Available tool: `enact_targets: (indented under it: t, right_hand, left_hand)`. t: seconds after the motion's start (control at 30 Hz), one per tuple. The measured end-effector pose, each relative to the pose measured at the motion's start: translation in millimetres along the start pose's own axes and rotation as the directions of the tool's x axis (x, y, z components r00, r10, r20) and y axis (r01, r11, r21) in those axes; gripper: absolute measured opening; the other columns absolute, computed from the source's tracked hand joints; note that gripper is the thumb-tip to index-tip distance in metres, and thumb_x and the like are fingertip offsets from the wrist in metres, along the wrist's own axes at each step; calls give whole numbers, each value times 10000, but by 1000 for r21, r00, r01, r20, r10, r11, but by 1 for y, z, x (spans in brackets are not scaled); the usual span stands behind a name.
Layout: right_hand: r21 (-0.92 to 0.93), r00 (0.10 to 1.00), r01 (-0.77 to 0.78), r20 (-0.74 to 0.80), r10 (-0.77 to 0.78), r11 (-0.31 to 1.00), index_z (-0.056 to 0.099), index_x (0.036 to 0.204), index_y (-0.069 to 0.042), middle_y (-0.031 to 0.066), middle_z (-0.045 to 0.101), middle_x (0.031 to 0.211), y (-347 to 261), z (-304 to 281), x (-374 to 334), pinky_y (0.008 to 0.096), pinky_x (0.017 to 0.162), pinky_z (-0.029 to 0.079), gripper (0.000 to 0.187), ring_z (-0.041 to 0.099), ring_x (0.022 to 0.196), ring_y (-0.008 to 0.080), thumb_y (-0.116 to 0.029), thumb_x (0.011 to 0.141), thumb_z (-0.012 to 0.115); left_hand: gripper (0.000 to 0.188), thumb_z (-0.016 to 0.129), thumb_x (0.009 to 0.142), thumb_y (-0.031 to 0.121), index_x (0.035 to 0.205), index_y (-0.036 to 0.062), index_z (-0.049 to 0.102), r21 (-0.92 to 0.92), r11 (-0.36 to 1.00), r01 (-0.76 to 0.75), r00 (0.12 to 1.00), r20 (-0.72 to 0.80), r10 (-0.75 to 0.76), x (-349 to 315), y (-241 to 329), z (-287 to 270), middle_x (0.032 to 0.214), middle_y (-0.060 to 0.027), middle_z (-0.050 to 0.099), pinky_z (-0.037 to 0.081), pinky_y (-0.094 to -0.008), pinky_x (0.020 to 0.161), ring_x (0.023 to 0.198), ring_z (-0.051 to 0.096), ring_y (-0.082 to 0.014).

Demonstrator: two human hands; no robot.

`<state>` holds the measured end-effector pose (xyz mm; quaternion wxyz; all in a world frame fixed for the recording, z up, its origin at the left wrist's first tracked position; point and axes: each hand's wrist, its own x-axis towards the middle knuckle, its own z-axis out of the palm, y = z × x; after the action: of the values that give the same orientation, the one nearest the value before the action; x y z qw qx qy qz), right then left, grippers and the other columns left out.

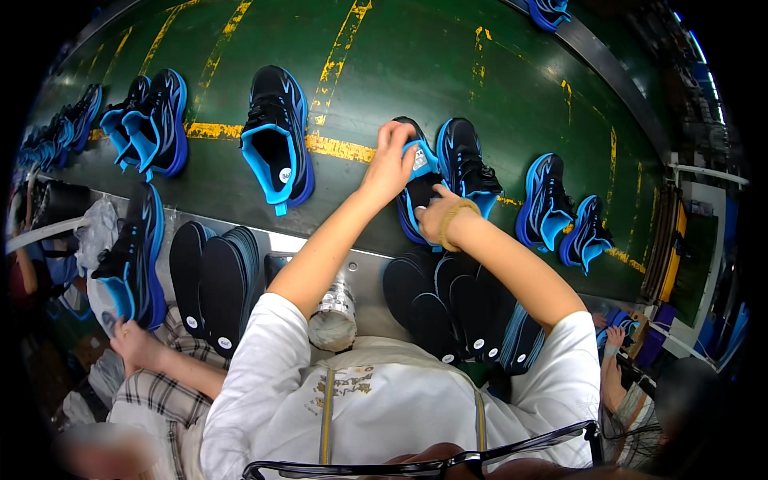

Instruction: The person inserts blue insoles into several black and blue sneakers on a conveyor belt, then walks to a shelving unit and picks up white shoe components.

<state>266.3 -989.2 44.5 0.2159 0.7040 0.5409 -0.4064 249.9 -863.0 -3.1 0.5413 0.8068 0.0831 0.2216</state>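
A black and blue sneaker lies on the green work surface in front of me, beside another sneaker of the same kind. The fingers of my left hand are closed on its tongue, pulling it up so that a pale label shows. My right hand, with a tan band round the wrist, grips the heel end. Its thumb and index finger reach into the opening, and the other fingers are partly hidden. Inside the shoe a dark footbed shows between my hands.
Black insoles stand in stacks, one to the left and several to the right. A single sneaker, a pair and more shoes line the green surface. At left, a co-worker's hand holds a sneaker.
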Motion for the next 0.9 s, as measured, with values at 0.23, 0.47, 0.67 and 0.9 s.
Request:
enact_targets:
  t: [0.23, 0.47, 0.67, 0.9]
  right_hand:
    - [289, 936, -115, -287, 201, 950, 555, 946, 12, 171, 540, 967, -13, 38, -12, 371, 1001, 109, 478, 452, 1016, 256, -374, 769, 336]
    - [513, 257, 126, -843, 472, 849, 521, 696, -41, 65, 511, 769, -63, 98, -54, 314, 642, 398, 108, 492, 692, 230, -72, 652, 614]
    - [527, 157, 190, -849, 504, 828, 524, 704, -20, 71, 510, 766, -66, 101, -50, 324, 629, 413, 99, 496, 709, 242, -53, 662, 607]
    - [672, 79, 371, -710, 700, 640, 552, 765, -22, 112, 554, 796, -43, 88, -73, 314, 661, 432, 79, 535, 749, 270, -72, 707, 573]
  left_hand:
    - [318, 562, 663, 17, 931, 42, 393, 174, 985, -5, 898, 435, -72, 2, 30, -4, 1121, -203, 312, 417, -352, 748, 915, 460, -384]
    - [218, 508, 681, 10, 846, 7, 366, 181, 937, -299, 883, 423, 201, -22, 38, -6, 985, -232, 414, 422, -434, 629, 727, 499, -395]
    - [194, 458, 686, 42, 874, 30, 410, 308, 803, -511, 817, 464, 342, -22, 47, -17, 999, -215, 454, 446, -404, 624, 706, 522, -358]
    - [191, 484, 687, 145, 841, 39, 446, 658, 251, -710, 699, 614, 368, 33, 15, -24, 929, -195, 495, 410, -388, 641, 834, 521, -304]
